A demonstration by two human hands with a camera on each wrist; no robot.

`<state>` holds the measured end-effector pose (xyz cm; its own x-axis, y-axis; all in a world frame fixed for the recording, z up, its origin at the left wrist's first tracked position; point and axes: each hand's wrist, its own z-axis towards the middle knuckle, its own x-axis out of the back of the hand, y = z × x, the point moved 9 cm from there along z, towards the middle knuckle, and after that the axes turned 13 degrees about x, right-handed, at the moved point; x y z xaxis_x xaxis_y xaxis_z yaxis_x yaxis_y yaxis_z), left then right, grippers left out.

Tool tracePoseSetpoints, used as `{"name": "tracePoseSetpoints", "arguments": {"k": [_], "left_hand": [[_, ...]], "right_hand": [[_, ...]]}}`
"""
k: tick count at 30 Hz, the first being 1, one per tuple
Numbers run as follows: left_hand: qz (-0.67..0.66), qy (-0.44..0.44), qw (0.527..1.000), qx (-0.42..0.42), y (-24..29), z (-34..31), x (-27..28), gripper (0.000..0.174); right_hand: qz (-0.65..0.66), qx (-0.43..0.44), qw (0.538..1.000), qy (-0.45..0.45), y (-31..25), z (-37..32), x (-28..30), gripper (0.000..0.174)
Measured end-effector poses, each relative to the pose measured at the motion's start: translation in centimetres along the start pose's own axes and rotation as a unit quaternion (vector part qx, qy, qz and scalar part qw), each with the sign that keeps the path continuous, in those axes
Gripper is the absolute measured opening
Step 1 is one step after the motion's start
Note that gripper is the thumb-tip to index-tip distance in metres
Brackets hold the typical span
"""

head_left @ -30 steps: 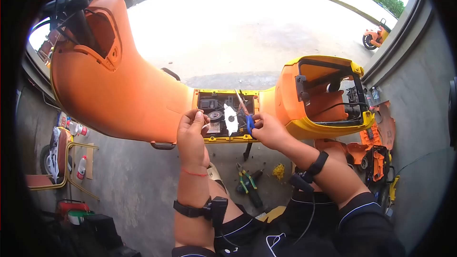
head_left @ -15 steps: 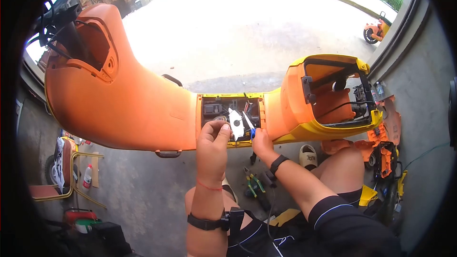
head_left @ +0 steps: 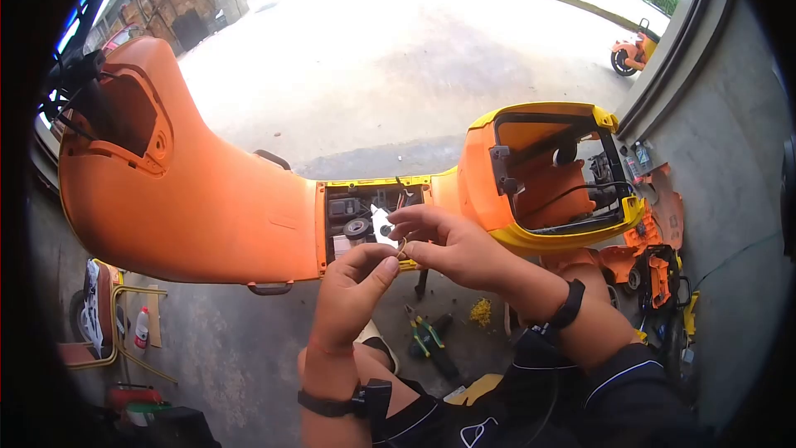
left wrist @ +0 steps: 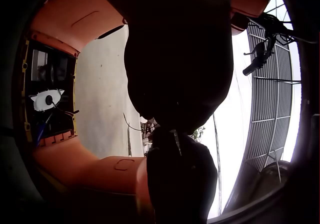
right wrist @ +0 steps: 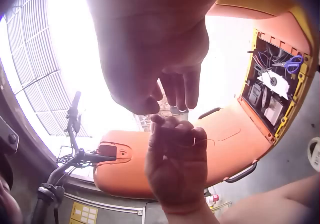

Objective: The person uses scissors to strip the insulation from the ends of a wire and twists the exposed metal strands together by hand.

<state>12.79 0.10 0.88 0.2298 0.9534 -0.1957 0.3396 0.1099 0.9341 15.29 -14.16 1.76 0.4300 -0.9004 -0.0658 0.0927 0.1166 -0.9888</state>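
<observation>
At the front edge of the scooter's open floor compartment (head_left: 322, 236), both hands come together at the fingertips. My left hand (head_left: 352, 299) pinches a thin wire-like strand (head_left: 403, 247) between thumb and forefinger. From the right, my right hand (head_left: 452, 249) pinches at the same strand, its other fingers raised and bent. A thin end (right wrist: 212, 141) of it sticks out past the left fingers in the right wrist view. Blue-handled scissors (right wrist: 294, 64) lie in the compartment beside a white piece (right wrist: 280, 86) with a round black part. The left wrist view is mostly dark.
The orange scooter body (head_left: 215, 207) spans the view, with a yellow-rimmed seat opening (head_left: 609, 120) at right. Green-handled pliers (head_left: 427, 336) and a yellow pile (head_left: 481, 312) lie on the floor. Loose orange panels (head_left: 663, 207) are at right; a chair (head_left: 116, 315) stands at left.
The right hand held the scissors over the compartment earlier; it has put them down there and moved left to the left hand's fingertips. The left hand keeps its pinch.
</observation>
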Motion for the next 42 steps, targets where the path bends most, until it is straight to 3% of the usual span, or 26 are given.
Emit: {"name": "tracePoseSetpoints", "arguments": {"k": [1, 4, 7, 11, 22, 24, 35, 37, 39, 42], "left_hand": [[-0.011, -0.025, 1.0, 0.003, 0.0, 0.0, -0.4, 0.019], [-0.026, -0.053, 0.998, 0.014, -0.8, 0.0, -0.8, 0.02], [-0.028, -0.055, 0.998, 0.024, -1.1, 0.1, -1.7, 0.019], [-0.006, -0.049, 0.998, 0.041, -1.4, 0.0, -2.2, 0.018], [0.012, -0.025, 0.997, 0.079, -1.8, 0.0, -1.7, 0.016], [0.011, -0.025, 0.996, 0.09, -2.1, -0.1, -1.7, 0.017], [0.071, -0.099, 0.981, 0.152, -2.8, -1.1, -3.2, 0.022], [0.084, -0.091, 0.987, 0.106, -2.3, -1.0, -3.5, 0.02], [0.092, -0.093, 0.987, 0.097, -2.5, -0.9, -3.4, 0.019], [0.134, -0.093, 0.983, 0.088, -2.7, -1.0, -3.0, 0.013]], "right_hand": [[0.002, -0.003, 1.0, 0.0, -1.3, -0.8, 0.1, 0.047], [-0.155, 0.182, 0.969, -0.056, -5.2, -2.0, -0.3, 0.046], [-0.163, 0.202, 0.964, -0.052, -2.9, -2.4, 0.5, 0.032], [-0.062, 0.15, 0.986, -0.049, -0.5, -2.6, 1.4, 0.023], [-0.108, 0.177, 0.977, -0.049, -1.2, -2.0, 1.9, 0.016], [-0.02, 0.089, 0.994, -0.066, 0.1, -1.9, 1.8, 0.012], [-0.076, 0.058, 0.992, -0.087, -0.9, -2.7, 1.6, 0.011], [-0.063, 0.04, 0.994, -0.083, -0.6, -3.1, 1.7, 0.011], [0.013, -0.007, 0.998, -0.064, 1.0, -3.3, 1.7, 0.01], [0.015, -0.043, 0.996, -0.073, 1.8, -3.5, 1.6, 0.011]]}}
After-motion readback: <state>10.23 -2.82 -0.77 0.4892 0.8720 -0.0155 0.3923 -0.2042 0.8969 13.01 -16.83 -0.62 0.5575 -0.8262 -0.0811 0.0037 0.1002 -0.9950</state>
